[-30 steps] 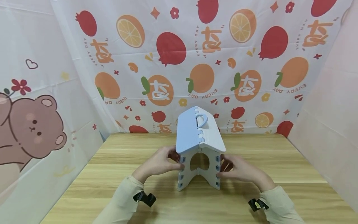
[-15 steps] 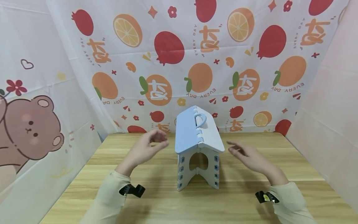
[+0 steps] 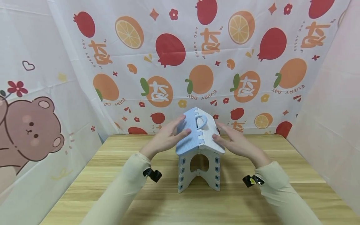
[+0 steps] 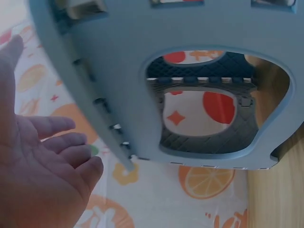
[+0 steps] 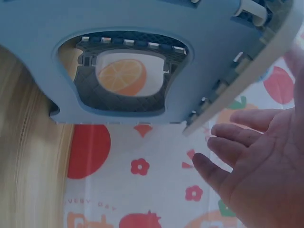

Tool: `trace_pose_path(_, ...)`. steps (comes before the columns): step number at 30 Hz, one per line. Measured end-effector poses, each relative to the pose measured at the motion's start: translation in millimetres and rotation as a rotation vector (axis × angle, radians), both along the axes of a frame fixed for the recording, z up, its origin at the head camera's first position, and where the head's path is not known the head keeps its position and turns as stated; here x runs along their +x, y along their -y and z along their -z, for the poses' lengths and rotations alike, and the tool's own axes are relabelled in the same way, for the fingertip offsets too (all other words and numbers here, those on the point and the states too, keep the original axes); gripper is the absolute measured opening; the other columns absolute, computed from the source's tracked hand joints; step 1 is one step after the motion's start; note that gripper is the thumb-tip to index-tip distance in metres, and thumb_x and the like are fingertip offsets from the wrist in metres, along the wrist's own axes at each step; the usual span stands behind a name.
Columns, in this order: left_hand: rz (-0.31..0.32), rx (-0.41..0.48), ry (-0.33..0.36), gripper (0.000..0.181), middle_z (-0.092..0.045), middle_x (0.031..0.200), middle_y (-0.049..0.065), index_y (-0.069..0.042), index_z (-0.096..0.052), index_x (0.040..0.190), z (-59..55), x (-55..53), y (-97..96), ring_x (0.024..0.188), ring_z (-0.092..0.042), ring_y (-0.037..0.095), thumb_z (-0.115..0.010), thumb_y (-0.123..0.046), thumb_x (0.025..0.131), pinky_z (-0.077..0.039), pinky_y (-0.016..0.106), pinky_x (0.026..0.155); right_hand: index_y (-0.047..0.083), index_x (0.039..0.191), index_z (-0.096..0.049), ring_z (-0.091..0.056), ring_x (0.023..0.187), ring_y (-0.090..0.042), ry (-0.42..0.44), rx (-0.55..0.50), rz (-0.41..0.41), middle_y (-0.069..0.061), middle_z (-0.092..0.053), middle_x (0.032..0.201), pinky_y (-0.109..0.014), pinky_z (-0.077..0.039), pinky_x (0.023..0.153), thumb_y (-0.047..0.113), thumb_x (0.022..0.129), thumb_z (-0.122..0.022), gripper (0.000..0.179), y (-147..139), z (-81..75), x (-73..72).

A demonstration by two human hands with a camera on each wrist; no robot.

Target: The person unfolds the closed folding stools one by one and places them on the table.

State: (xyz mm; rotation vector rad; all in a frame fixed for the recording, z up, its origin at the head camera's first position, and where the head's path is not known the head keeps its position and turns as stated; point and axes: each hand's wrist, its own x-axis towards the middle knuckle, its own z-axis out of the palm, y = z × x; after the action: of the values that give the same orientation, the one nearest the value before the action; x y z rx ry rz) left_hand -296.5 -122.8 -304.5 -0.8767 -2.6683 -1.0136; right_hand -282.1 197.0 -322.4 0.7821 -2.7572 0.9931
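Observation:
A toy house stands upright, its roof made of a blue panel (image 3: 189,140) on the left and a white panel (image 3: 207,134) on the right. A light blue loop handle (image 3: 206,121) rises from the ridge, and the pale front wall (image 3: 186,175) has a large cut-out. My left hand (image 3: 164,139) lies against the blue slope with fingers and thumb extended. On the other side my right hand (image 3: 239,143) is at the white slope, thumb on its face, fingers extended behind its outer edge. Both wrist views show the blue side walls (image 4: 118,85) under the roof overhang, with hinged openings.
The house stands on a wooden table (image 3: 126,187). Behind it hangs a white curtain (image 3: 219,72) with fruit prints, and a bear-print curtain (image 3: 36,125) hangs at the left. Black wrist cameras (image 3: 152,174) sit at both cuffs.
Both hands left the lower side walls, swung outward and up away from the house, then came in to the two roof slopes. The house stays in place.

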Motion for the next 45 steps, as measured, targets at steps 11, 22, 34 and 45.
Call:
trace_pose_path(11,0.011,-0.105,0.042,0.103,-0.018,0.181,0.004,-0.017,-0.022,0.172,3.9,-6.2,-11.0,0.167,-0.018,0.035,-0.057,-0.077,0.096,-0.025,0.061,0.133,0.011,0.171,-0.027,-0.025,0.165,-0.038,0.071,0.039,-0.031,-0.012,-0.025,0.178,-0.066,-0.026,0.13,0.056,0.106,-0.059,0.085,14.7,-7.3,-12.2)
trace_pose_path(22,0.016,-0.101,0.065,0.106,-0.016,0.181,0.002,-0.019,-0.02,0.172,5.5,-10.0,-14.2,0.168,-0.017,0.034,-0.059,-0.078,0.095,-0.023,0.061,0.133,0.014,0.171,-0.026,-0.024,0.165,-0.038,0.1,0.015,-0.035,-0.012,-0.023,0.179,-0.065,-0.027,0.13,0.055,0.106,-0.06,0.085,12.8,-7.8,-13.7)
trace_pose_path(34,0.001,-0.123,0.082,0.103,-0.015,0.181,0.001,-0.022,-0.02,0.173,5.1,-12.1,-9.8,0.168,-0.016,0.031,-0.062,-0.075,0.095,-0.025,0.062,0.132,0.018,0.172,-0.026,-0.024,0.166,-0.036,0.13,-0.014,-0.033,-0.007,-0.022,0.18,-0.064,-0.027,0.131,0.056,0.105,-0.062,0.085,17.4,-6.8,-14.5)
trace_pose_path(45,-0.015,-0.125,0.097,0.1,-0.019,0.181,0.001,-0.024,-0.023,0.173,4.7,-12.6,-13.1,0.168,-0.02,0.03,-0.065,-0.071,0.095,-0.026,0.062,0.132,0.016,0.171,-0.025,-0.024,0.166,-0.036,0.084,0.053,-0.005,-0.008,-0.02,0.18,-0.065,-0.027,0.13,0.054,0.105,-0.062,0.085,15.3,-6.3,-16.6)
